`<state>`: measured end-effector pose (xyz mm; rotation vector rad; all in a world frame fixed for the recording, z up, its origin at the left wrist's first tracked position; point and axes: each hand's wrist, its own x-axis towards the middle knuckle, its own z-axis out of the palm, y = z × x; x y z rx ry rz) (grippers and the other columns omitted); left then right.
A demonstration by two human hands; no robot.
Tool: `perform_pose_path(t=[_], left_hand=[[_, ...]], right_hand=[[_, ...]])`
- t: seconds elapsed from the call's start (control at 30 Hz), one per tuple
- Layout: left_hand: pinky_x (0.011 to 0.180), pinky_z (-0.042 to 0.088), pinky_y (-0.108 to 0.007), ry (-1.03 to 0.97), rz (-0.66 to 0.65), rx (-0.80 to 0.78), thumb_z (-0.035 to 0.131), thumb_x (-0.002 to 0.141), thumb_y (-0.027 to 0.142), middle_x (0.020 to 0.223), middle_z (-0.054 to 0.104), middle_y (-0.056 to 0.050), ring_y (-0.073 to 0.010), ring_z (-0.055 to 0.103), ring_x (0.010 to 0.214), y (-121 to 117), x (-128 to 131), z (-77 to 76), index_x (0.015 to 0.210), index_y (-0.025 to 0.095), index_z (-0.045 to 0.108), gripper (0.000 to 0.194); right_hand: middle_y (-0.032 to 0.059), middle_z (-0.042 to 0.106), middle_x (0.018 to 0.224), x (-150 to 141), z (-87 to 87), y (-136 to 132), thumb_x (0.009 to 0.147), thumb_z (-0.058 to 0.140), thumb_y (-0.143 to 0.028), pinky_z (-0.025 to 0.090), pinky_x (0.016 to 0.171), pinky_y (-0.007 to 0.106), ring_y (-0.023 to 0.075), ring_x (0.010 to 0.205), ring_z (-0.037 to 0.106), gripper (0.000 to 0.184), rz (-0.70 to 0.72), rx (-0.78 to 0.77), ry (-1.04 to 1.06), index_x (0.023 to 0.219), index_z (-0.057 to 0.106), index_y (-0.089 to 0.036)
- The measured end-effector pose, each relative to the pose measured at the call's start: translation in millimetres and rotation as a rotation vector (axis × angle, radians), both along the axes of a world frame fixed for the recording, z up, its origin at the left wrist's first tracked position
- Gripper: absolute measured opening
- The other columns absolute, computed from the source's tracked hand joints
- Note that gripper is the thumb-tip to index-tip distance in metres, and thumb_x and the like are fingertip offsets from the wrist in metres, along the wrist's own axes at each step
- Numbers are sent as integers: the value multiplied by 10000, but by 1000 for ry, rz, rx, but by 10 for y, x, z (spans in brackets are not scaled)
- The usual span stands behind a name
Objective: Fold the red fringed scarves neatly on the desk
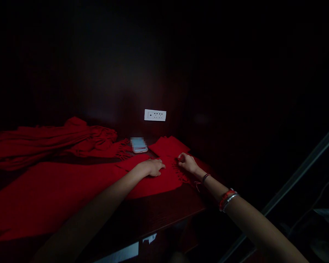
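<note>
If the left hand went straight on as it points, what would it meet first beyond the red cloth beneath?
Probably the right hand, near the fringed end of the red cloth; depth is unclear.

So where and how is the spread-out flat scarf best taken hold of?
I'd pinch the scarf by the near corner of its fringed end, from the right: it lies flat, bare table borders that corner, and the right hand is close.

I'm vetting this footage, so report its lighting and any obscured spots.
Head view: very dim, margins near black; head view: the white socket panel stands out brightly, the phone is mostly pixelated, and the spread red cloth shows little surface detail.
</note>
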<state>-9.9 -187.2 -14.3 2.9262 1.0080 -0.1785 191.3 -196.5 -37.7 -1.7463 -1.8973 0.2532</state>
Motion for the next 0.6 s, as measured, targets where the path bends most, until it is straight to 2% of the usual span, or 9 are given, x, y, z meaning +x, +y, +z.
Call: perform_pose_path(t=[0.1, 0.17, 0.23, 0.3, 0.43, 0.5, 0.6], left_hand=[[801, 386, -329, 17, -35, -4, 474, 700, 201, 1096, 523, -98, -224, 496, 963, 23, -5, 55, 1087, 199, 503, 388], [848, 357, -312, -43, -80, 20, 464, 716, 205, 1126, 506, -83, -205, 469, 1006, 40, -65, 139, 1097, 196, 495, 382], [883, 327, -283, -143, -74, 71, 449, 731, 201, 1167, 474, -77, -183, 439, 1045, 46, -201, 241, 1118, 184, 477, 388], [899, 311, -286, -197, 29, 120, 454, 731, 221, 1206, 434, -86, -190, 411, 1078, 25, -414, 326, 1156, 179, 442, 427], [906, 298, -365, -55, 395, 64, 574, 630, 358, 1299, 298, -147, -291, 313, 1154, -101, -931, 348, 1256, 175, 314, 702], [887, 323, -357, 20, 522, 3, 606, 584, 374, 1310, 265, -172, -307, 325, 1146, -163, -1139, 289, 1282, 165, 259, 807], [834, 374, -304, -3, 539, 30, 546, 644, 295, 1235, 385, -160, -261, 432, 1067, -180, -1322, 180, 1263, 169, 300, 677]], right_hand=[[13, 586, 724, 72, 4, 16, 605, 497, -80, 396, 598, 209, 127, 650, 539, 305, -140, 42, -30, 895, 492, -172], [52, 577, 817, 90, 76, 1, 613, 475, -63, 395, 670, 227, 145, 737, 534, 308, -221, 115, -95, 906, 506, -151], [81, 544, 907, 44, 180, -22, 632, 464, -68, 383, 724, 245, 156, 806, 514, 291, -228, 214, -164, 909, 524, -135], [81, 529, 918, -91, 275, -43, 657, 462, -87, 374, 746, 251, 152, 816, 500, 262, -114, 258, -203, 904, 538, -129], [62, 538, 876, -566, 318, -69, 698, 493, -156, 368, 753, 251, 137, 793, 487, 201, 322, 176, -244, 886, 559, -128], [82, 524, 941, -821, 259, -75, 708, 523, -236, 359, 782, 267, 151, 852, 472, 289, 488, 154, -260, 972, 537, -120], [124, 451, 1093, -1122, 143, -85, 682, 556, -363, 334, 826, 334, 205, 989, 403, 527, 554, 152, -303, 1134, 439, -120]])
